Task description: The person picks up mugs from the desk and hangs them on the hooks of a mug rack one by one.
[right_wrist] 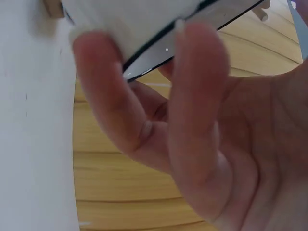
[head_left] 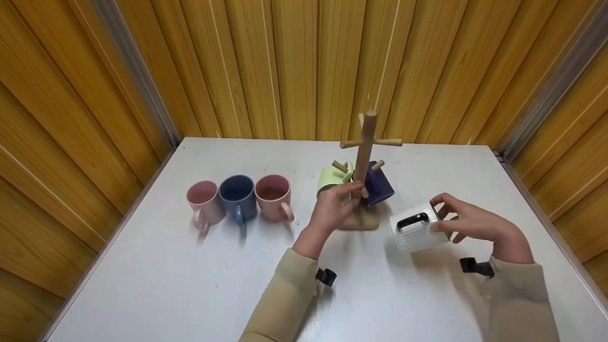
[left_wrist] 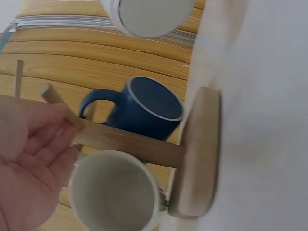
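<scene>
A wooden mug tree stands right of the table's middle, a green mug and a dark blue mug hanging on its lower pegs. My left hand holds the post low down by a front peg, as the left wrist view also shows beside the blue mug. To the right, my right hand grips a white mug by its black rim. That mug is tilted on its side above the table, black handle facing up. Its rim lies between thumb and fingers in the right wrist view.
On the left stand a pink mug, a blue mug and another pink mug in a row, handles toward me. They sit on a white table. Wood-patterned panels rise behind and at both sides.
</scene>
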The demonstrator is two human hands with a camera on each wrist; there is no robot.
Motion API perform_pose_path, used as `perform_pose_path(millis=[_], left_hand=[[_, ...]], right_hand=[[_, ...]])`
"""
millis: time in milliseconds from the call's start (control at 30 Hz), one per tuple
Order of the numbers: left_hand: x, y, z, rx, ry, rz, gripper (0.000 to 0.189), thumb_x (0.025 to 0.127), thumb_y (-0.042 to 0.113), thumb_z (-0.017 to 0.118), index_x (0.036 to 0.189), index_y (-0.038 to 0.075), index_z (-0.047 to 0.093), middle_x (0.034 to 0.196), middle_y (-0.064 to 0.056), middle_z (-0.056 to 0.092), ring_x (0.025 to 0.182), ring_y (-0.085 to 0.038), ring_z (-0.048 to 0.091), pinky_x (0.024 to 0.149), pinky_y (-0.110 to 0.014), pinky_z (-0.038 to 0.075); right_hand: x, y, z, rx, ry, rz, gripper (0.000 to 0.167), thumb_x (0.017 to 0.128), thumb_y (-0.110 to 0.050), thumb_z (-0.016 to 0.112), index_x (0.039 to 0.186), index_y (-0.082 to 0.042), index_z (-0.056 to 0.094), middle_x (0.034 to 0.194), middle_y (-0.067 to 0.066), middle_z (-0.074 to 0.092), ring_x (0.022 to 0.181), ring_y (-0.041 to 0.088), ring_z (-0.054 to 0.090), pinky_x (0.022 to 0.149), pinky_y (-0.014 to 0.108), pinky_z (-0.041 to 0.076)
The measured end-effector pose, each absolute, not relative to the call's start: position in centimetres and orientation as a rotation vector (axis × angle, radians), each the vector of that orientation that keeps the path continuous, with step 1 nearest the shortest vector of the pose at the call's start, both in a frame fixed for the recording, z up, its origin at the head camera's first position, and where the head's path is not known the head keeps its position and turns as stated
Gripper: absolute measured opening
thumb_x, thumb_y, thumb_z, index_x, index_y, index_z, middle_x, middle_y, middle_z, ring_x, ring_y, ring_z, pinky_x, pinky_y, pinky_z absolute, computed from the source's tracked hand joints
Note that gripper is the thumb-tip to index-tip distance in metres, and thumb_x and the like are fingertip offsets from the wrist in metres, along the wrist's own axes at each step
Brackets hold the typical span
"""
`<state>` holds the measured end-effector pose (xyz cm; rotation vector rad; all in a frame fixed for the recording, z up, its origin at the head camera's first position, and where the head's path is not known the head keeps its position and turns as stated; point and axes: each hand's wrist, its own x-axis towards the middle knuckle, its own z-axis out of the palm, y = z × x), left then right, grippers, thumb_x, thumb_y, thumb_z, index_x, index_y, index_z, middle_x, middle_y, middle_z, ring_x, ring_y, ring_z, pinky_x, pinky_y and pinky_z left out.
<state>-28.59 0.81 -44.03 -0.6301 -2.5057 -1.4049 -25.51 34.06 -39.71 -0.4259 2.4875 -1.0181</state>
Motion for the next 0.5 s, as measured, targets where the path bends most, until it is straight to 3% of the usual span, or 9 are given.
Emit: perform_pose_path(millis=[167,333,400,500], left_hand=[[-27.1,-0.5,-41.2,-0.575,-2.777,-1.484,0.026,0.094,0.015,0.074,0.118,0.004,0.076,0.117,-0.01,0.077,0.113,-0.022,0.071,0.098,-0.036,0.057],[-26.4,-0.3,-40.6,-0.863,-2.859,-1.595,0.047,0.093,0.027,0.079,0.13,0.001,0.068,0.12,-0.012,0.076,0.111,-0.019,0.073,0.092,-0.025,0.057],[-26.2,0.0,-40.7,-0.942,-2.893,-1.567,0.053,0.09,0.031,0.081,0.132,0.002,0.067,0.117,-0.008,0.076,0.105,-0.013,0.071,0.087,-0.019,0.055],[-26.1,0.2,-40.8,-0.965,-2.95,-1.443,0.048,0.085,0.036,0.085,0.119,0.007,0.07,0.097,0.001,0.071,0.086,-0.006,0.063,0.073,-0.016,0.049]], right_hand=[[-25.9,32.3,-39.6,-0.482,2.409,-1.09,0.054,0.099,-0.026,0.06,0.14,-0.001,0.037,0.114,0.018,0.061,0.08,0.023,0.064,0.064,0.035,0.058],[-26.4,30.2,-39.4,-0.51,2.332,-1.181,0.046,0.104,-0.026,0.053,0.135,0.003,0.04,0.109,0.019,0.064,0.078,0.024,0.067,0.064,0.035,0.059],[-26.5,29.3,-39.4,-0.499,2.306,-1.209,0.043,0.105,-0.028,0.05,0.133,0.004,0.041,0.106,0.018,0.064,0.078,0.024,0.068,0.064,0.034,0.059],[-26.7,28.2,-39.5,-0.475,2.273,-1.24,0.045,0.107,-0.031,0.045,0.132,0.006,0.042,0.102,0.014,0.064,0.079,0.023,0.069,0.065,0.033,0.059]])
